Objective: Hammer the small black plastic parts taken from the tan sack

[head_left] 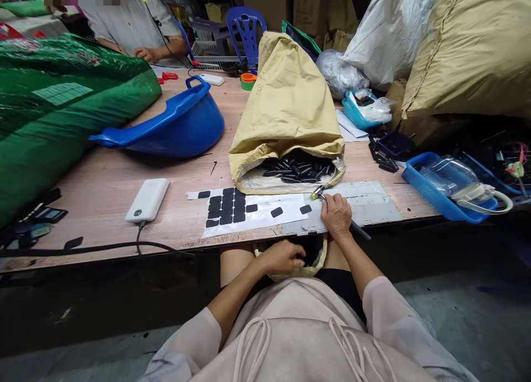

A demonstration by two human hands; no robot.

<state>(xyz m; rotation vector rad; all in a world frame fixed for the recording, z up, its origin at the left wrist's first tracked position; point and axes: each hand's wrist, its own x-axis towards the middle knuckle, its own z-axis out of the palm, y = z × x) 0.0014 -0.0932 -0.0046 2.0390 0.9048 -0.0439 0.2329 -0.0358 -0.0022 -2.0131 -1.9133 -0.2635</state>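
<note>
My right hand [337, 215] is closed around the handle of a small hammer [318, 192], whose yellow-and-metal head points away from me. Its dark handle end sticks out behind the hand, over a grey board [369, 196] at the table's front edge. Over an open bag [321, 254] in my lap hovers my left hand [284, 257], fingers loosely curled and apart, with nothing visible in them. A white sheet [261, 224] bears several black rounded patches [227, 206]. Behind it, a large tan sack [290, 105] lies with its mouth towards me, showing many slim black pieces [298, 167].
Left are a white power bank [148, 200] with a cable, a blue basin [182, 122] and a green sack [74, 99]. Right are a blue tray [452, 205] and loose black pieces [384, 158]. Another person [136, 22] sits across the table.
</note>
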